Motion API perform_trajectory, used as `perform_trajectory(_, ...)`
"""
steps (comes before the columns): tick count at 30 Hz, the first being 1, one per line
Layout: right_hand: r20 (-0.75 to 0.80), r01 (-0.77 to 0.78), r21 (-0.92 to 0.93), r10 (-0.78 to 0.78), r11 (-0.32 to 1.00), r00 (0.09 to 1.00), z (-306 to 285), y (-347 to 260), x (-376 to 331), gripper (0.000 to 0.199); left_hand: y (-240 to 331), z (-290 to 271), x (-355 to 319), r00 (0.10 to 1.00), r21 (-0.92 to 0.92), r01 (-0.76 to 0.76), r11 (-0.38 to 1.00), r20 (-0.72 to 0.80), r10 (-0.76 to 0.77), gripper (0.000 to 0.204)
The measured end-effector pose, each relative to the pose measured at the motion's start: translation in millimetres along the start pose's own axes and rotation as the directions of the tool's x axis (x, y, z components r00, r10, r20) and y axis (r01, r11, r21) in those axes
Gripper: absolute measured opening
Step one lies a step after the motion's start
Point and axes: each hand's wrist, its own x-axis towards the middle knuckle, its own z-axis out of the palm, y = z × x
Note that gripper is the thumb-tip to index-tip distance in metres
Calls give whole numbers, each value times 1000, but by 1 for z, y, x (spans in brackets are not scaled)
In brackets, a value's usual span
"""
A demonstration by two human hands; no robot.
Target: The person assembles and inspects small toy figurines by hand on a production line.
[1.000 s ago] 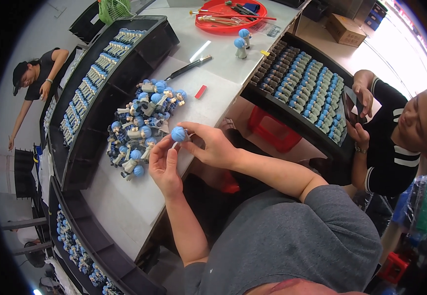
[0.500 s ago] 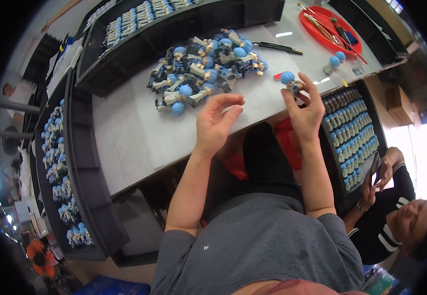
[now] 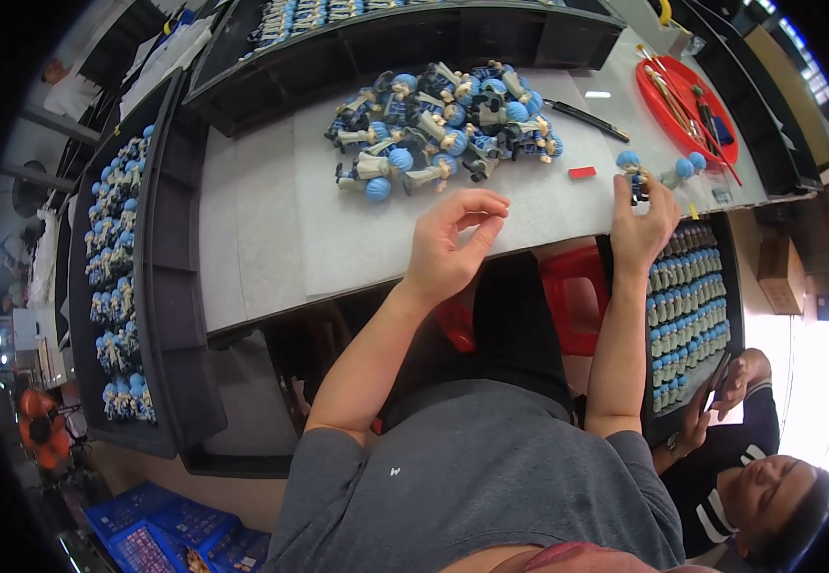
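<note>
Your right hand [image 3: 641,222] is reaching over the right end of the white table [image 3: 271,239], fingers pinching a small figure [image 3: 632,170] w/ a blue head; the grip is closed on it, the figure standing upright just at the fingertips. Your left hand [image 3: 452,239] is hovering over the table's near edge, fingers curled loosely, thumb & fingertips apart, holding nothing. Just beyond the left hand, a pile of figures [image 3: 443,124] w/ blue heads is lying in a heap mid-table. A small red piece [image 3: 582,173] is sitting on the table btw the pile & the right hand. Two more figures [image 3: 686,170] are standing just right of the held one. A red tray [image 3: 689,105] w/ tools is sitting at the far right corner, a black pen-like tool [image 3: 586,120] lying near it. Black racks [image 3: 118,277] w/ rows of figures are flanking the table left, right & behind. Another person [image 3: 758,468] is sitting at lower right, holding a phone [image 3: 715,377].
</note>
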Motion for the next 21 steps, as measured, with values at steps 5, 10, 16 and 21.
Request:
perform_trajectory(5,167,-360,337,320,870,932,12,11,5,26,10,5,-2,979,273,-184,944,132,153,17)
perform_trajectory(10,313,-470,413,363,780,878,23,15,18,28,22,6,-9,977,339,-208,918,126,174,17)
perform_trajectory(16,292,-424,410,324,807,900,14,-3,21,27,27,6,-18,984,384,-174,907,106,144,16)
perform_trajectory(21,285,-314,217,248,924,926,16,-2,23,30,30,6,-20,984,386,-175,906,106,145,17)
